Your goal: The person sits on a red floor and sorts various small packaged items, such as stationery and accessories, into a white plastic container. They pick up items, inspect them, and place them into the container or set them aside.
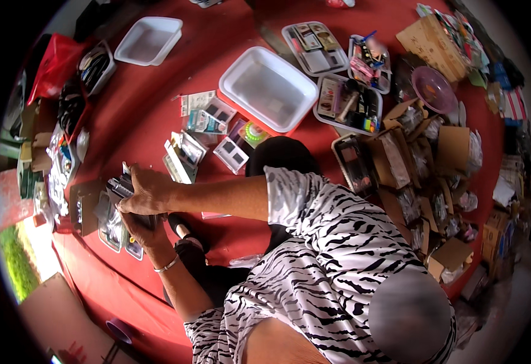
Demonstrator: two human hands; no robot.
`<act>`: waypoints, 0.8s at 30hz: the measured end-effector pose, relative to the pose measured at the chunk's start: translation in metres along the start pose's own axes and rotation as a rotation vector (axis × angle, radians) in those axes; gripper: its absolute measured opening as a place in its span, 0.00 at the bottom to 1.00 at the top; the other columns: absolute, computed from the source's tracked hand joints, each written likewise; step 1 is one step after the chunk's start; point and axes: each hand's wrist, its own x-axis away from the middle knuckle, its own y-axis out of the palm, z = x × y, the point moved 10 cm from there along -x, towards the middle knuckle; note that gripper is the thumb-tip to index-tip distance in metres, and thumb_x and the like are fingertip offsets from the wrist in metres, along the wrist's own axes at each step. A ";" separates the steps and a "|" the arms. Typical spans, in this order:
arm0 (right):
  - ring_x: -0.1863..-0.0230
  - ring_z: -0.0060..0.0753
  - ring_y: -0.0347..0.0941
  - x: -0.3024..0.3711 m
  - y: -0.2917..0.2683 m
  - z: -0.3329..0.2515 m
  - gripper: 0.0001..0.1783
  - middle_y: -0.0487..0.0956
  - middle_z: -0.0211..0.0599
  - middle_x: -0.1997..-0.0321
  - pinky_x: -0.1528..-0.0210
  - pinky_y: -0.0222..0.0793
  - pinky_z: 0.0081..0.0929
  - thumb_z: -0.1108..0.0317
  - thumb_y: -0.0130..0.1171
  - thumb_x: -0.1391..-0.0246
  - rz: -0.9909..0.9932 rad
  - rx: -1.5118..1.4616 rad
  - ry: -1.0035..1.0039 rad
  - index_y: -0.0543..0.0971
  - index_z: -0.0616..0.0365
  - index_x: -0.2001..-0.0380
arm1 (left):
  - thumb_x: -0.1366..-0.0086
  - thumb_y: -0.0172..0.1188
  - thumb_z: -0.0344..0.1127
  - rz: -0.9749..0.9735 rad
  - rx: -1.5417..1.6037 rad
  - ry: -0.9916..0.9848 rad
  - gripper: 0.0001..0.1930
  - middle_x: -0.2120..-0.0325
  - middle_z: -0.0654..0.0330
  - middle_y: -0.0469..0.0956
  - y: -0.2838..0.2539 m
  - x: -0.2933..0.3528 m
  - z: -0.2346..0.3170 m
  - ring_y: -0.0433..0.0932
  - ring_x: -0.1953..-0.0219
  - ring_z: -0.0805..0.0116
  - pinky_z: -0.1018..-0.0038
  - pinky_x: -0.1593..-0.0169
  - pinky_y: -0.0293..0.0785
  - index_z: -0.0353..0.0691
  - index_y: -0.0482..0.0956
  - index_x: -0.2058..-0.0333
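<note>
Right hand (148, 192) and left hand (144, 229) clasp dark, hard-edged rectangular cases (119, 187).

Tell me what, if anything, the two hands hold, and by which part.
A stack of dark cases: the right hand grips its near side. The left hand is just below; its exact hold is hidden.

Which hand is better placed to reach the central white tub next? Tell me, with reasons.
Probably the right hand: it is nearer the central white tub, while the left hand is farther, with the right forearm in between. The right hand seems to grip dark items, so would need freeing first.
</note>
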 end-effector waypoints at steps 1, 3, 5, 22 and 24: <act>0.52 0.54 0.68 0.000 -0.003 0.007 0.46 0.70 0.65 0.55 0.50 0.65 0.35 0.50 0.62 0.66 0.008 -0.010 0.036 0.59 0.77 0.52 | 0.39 0.49 0.51 0.123 -0.066 0.028 0.19 0.63 0.61 0.74 -0.015 0.003 -0.006 0.74 0.61 0.66 0.67 0.59 0.73 0.46 0.70 0.56; 0.53 0.54 0.69 -0.003 -0.007 0.017 0.45 0.70 0.64 0.56 0.51 0.65 0.35 0.50 0.63 0.67 0.022 -0.034 0.098 0.60 0.77 0.53 | 0.39 0.49 0.51 0.355 -0.052 -0.013 0.19 0.63 0.60 0.73 -0.023 0.002 -0.014 0.74 0.61 0.67 0.68 0.59 0.73 0.46 0.69 0.56; 0.53 0.54 0.69 -0.002 -0.011 0.016 0.46 0.70 0.64 0.56 0.51 0.65 0.35 0.51 0.64 0.69 0.025 -0.040 0.069 0.60 0.76 0.53 | 0.40 0.49 0.53 0.359 -0.123 0.016 0.22 0.60 0.61 0.73 -0.023 -0.001 -0.013 0.74 0.59 0.68 0.70 0.60 0.72 0.44 0.69 0.55; 0.58 0.48 0.72 -0.008 0.026 0.010 0.36 0.74 0.60 0.62 0.55 0.68 0.31 0.58 0.64 0.74 -0.108 0.219 -0.036 0.67 0.73 0.60 | 0.41 0.36 0.60 0.449 0.237 -0.099 0.29 0.51 0.59 0.66 -0.025 0.021 -0.032 0.67 0.51 0.59 0.60 0.53 0.67 0.46 0.62 0.48; 0.61 0.46 0.73 -0.013 0.020 0.015 0.33 0.75 0.57 0.65 0.57 0.69 0.29 0.59 0.65 0.76 -0.116 0.215 -0.002 0.70 0.72 0.65 | 0.40 0.40 0.56 0.410 0.183 -0.079 0.23 0.59 0.62 0.74 -0.008 0.012 -0.029 0.75 0.60 0.62 0.65 0.62 0.75 0.47 0.70 0.55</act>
